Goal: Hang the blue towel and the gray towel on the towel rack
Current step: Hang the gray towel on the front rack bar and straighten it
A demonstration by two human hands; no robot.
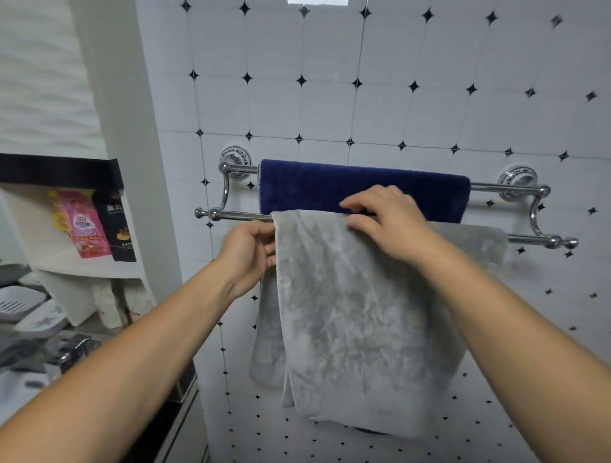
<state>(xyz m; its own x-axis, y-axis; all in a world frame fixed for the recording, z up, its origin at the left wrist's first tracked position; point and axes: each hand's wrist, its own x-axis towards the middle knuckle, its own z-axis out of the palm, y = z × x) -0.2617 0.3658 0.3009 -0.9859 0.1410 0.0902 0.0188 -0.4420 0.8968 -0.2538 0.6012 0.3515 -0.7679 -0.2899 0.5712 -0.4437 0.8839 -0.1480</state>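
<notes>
In front of me is a white tiled wall (413, 99) with little black diamond shapes where the tile corners meet, and a bright patch of light (317, 1) shines at the very top. To my left a plain white corner post (132, 132) stands beside a wavy white wall (39, 82), and under that is a shelf (59, 172) with a black edge, holding a pink packet (84, 224) and a black packet (117, 228). Lower down on the left I see a white soap dish (20, 302) and something shiny and silver (71, 352) that is too blurry to tell.
</notes>
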